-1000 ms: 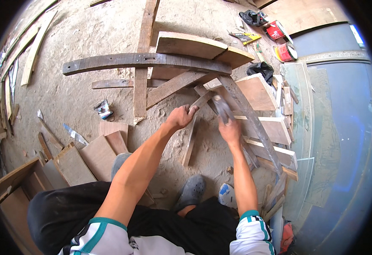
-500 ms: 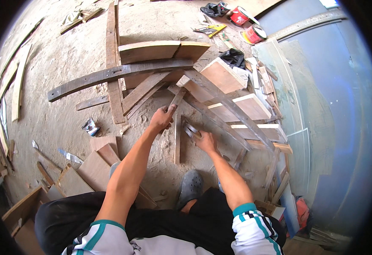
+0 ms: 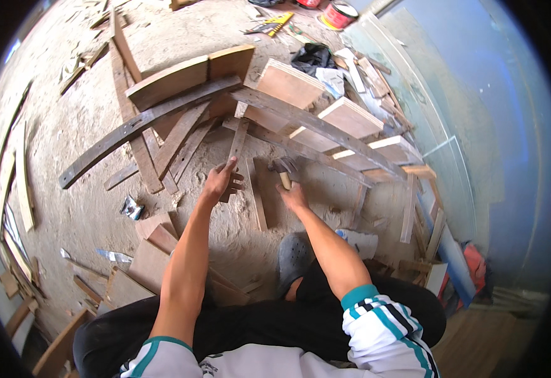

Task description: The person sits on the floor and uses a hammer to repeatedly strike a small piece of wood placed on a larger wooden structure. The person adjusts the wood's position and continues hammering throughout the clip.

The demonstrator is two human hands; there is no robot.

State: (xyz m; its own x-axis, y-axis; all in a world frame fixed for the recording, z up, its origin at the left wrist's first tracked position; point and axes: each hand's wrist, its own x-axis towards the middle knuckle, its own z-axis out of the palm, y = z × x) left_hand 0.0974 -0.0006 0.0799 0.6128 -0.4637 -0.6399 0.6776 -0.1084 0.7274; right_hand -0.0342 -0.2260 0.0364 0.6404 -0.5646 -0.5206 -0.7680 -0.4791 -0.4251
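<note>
My left hand [image 3: 222,183] grips the lower end of a short wooden strip [image 3: 239,140], thumb along it and fingers curled at its side. The strip's top end leans against a wooden frame [image 3: 301,148] of planks. In my right hand [image 3: 293,196] is a hammer by its light handle [image 3: 285,181]. Its dark claw head [image 3: 282,165] hangs over the floor, apart from the strip. Between my hands another wooden piece [image 3: 256,195] stands near the frame. Long dark bar [image 3: 137,126] and plywood boards [image 3: 168,82] form the rest of the structure.
Scrap plywood [image 3: 149,264] lies by my left leg. A handsaw with a yellow part [image 3: 278,24], a paint can [image 3: 338,15] and a black plastic bag [image 3: 313,58] lie at the far right. A bluish glass-like panel [image 3: 489,157] stands along the right.
The view has shifted, so the frame appears further left. My right hand has turned the hammer, and its head now points away from me. My left hand stays on the strip with looser fingers.
</note>
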